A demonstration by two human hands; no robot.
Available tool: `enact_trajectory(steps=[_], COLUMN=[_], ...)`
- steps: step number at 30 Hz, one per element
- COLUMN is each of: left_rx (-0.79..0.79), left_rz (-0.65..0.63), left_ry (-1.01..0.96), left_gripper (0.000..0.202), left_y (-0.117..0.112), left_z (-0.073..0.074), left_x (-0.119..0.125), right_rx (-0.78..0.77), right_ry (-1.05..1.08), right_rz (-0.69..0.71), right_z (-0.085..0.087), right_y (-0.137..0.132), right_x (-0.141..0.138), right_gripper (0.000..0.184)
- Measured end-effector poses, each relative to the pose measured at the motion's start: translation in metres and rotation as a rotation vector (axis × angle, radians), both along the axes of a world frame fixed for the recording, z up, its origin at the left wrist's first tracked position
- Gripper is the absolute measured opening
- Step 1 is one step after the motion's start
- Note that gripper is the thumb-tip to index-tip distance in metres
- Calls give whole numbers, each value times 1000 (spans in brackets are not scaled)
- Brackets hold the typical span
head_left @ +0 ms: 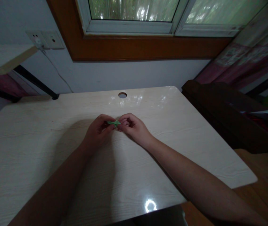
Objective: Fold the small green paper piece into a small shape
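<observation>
A small green piece of folded paper (114,123) is between my two hands, just over the middle of the desk. My left hand (100,128) pinches its left end between thumb and fingers. On the other side, my right hand (133,126) grips the right end with the thumb and fingertips. The paper looks creased, with pointed ends; its exact shape is too small to make out. Fingers cover parts of both ends.
The pale wood-grain desk (185,150) has a round cable hole (122,95) near its back edge. A raised shelf (8,58) on black legs stands at the left. A cord runs from the wall socket (45,40). Dark furniture (221,116) stands to the right.
</observation>
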State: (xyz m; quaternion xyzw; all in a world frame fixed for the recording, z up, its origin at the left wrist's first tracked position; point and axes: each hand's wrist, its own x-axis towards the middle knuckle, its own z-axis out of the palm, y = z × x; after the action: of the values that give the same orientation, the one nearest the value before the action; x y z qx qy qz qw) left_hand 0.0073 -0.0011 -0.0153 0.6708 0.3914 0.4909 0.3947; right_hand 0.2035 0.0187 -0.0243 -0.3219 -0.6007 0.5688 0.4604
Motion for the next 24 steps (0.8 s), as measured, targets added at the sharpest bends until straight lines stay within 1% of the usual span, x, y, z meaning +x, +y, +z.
enact_trajectory(steps=[3,6,9,13,16,19,24], left_rx=[0,7,32,75,95,100,82], left_rz=[7,12,13,45,65,80,100], left_ry=[-19,-35,13,60,79,84,-22], left_gripper=[20,21,23,24,22,19,18], left_y=[0,0,-1,-3,-3,-3,-3], left_z=[-2,-2,-2,-3,-4,-3,-2], left_x=[1,3,5,4,2,1,2], right_rx=[31,49,51,29,44,112,295], right_ry=[-11,-26,-36,-40,-59,-123,-266], right_rz=[-39,-65,-64,-65,-71,-87,-164], right_z=[-1,1,4,6,6,5,11], right_y=[1,1,0,-2,-3,-3,-7], right_x=[0,-1,-2,-4,-4,-4,-3], right_gripper=[34,29,23,25,26,26,21])
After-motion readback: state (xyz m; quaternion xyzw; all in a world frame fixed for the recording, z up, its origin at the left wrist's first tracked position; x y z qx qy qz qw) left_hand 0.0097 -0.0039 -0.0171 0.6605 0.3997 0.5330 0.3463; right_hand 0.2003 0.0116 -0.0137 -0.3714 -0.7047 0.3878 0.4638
